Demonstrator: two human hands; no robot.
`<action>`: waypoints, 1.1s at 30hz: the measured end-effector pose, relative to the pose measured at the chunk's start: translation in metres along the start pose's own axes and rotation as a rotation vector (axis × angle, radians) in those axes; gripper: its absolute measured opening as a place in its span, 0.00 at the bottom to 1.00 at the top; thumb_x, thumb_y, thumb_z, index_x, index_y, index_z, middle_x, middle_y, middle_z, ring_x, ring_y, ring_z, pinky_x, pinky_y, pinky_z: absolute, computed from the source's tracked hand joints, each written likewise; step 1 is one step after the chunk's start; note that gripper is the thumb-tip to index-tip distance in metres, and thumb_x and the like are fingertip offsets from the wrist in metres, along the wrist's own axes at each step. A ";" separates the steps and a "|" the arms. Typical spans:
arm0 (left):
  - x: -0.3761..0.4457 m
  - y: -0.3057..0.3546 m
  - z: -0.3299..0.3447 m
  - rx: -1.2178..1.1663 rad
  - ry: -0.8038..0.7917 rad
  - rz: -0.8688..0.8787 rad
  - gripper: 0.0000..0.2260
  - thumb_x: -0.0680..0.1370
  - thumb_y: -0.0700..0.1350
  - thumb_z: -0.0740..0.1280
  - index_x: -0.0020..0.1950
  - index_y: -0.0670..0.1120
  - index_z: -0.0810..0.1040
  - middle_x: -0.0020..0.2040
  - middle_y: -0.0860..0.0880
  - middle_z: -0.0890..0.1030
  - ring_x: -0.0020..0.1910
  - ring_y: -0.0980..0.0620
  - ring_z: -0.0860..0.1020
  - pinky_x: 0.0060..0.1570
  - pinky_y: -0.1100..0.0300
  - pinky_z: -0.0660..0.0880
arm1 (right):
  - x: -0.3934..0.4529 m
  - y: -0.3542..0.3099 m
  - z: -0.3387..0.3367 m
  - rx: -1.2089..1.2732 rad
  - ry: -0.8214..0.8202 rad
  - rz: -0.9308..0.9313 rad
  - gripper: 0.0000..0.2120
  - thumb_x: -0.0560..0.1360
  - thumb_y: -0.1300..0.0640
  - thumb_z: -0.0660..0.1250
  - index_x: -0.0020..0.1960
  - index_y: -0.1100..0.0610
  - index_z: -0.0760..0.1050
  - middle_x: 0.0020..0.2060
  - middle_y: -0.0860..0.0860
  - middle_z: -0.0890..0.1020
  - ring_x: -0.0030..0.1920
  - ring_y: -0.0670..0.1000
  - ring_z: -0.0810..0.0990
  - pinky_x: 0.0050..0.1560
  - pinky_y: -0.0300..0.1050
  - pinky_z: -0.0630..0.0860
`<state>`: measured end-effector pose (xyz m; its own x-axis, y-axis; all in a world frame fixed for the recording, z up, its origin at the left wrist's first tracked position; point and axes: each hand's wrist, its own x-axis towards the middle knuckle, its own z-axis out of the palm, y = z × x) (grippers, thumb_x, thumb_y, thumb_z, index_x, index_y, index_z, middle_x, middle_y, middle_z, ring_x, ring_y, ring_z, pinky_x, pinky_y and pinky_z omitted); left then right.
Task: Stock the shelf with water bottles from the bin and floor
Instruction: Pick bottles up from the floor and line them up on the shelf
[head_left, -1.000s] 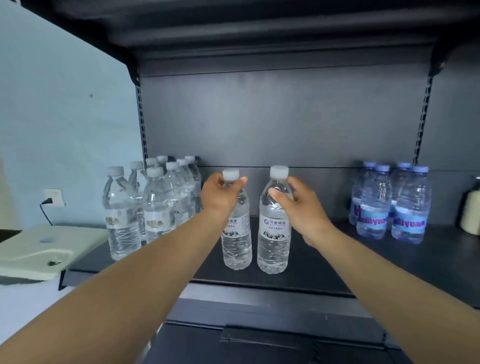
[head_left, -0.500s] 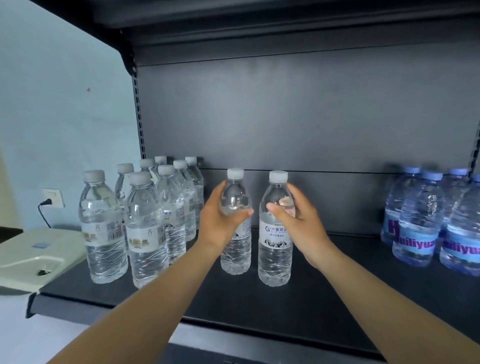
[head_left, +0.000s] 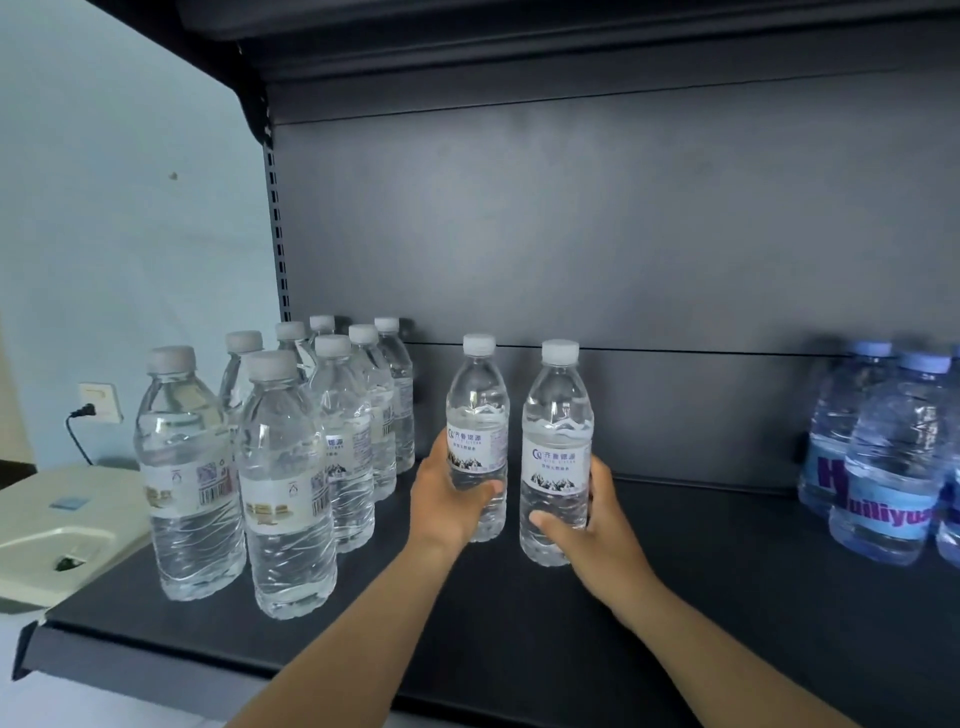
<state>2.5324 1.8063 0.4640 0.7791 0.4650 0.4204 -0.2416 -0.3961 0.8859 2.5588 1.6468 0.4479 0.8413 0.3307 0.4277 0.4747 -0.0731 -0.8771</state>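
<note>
On the dark shelf (head_left: 519, 649), between bottle groups far left and right, the left hand (head_left: 447, 501) grips the left bottle (head_left: 477, 410) low down while the right hand (head_left: 597, 525) grips the right bottle (head_left: 557, 431), both upright, just beside each other.

Blue bottles (head_left: 883, 467): label reads "Huiliyua", cut off.

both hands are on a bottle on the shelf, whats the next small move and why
Probably slide both bottles back toward the rear panel, then let go. The left hand and right hand each grip an upright bottle, left bottle and right bottle, standing mid-shelf with bare space behind them.
</note>
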 end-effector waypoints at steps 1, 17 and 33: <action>0.007 -0.003 0.001 -0.015 0.014 -0.012 0.27 0.69 0.37 0.74 0.62 0.56 0.70 0.51 0.59 0.78 0.52 0.59 0.76 0.55 0.64 0.69 | 0.009 0.005 0.005 -0.010 0.028 -0.003 0.31 0.71 0.64 0.70 0.60 0.37 0.60 0.56 0.37 0.74 0.56 0.36 0.74 0.50 0.31 0.70; 0.099 -0.071 0.021 0.024 0.072 0.053 0.28 0.74 0.39 0.69 0.71 0.53 0.65 0.64 0.56 0.74 0.64 0.57 0.72 0.64 0.60 0.67 | 0.118 0.060 0.049 -0.094 0.192 -0.004 0.34 0.71 0.61 0.70 0.72 0.48 0.59 0.63 0.47 0.70 0.61 0.45 0.72 0.62 0.44 0.70; 0.101 -0.079 0.019 0.052 0.093 0.088 0.29 0.74 0.41 0.70 0.71 0.55 0.64 0.65 0.57 0.74 0.65 0.58 0.71 0.68 0.54 0.67 | 0.127 0.069 0.049 -0.048 0.199 0.037 0.31 0.70 0.57 0.71 0.69 0.44 0.64 0.60 0.45 0.76 0.58 0.45 0.76 0.61 0.47 0.73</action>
<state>2.6411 1.8692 0.4323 0.6988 0.4973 0.5142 -0.2739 -0.4780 0.8346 2.6856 1.7303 0.4308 0.8905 0.1353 0.4343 0.4504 -0.1279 -0.8836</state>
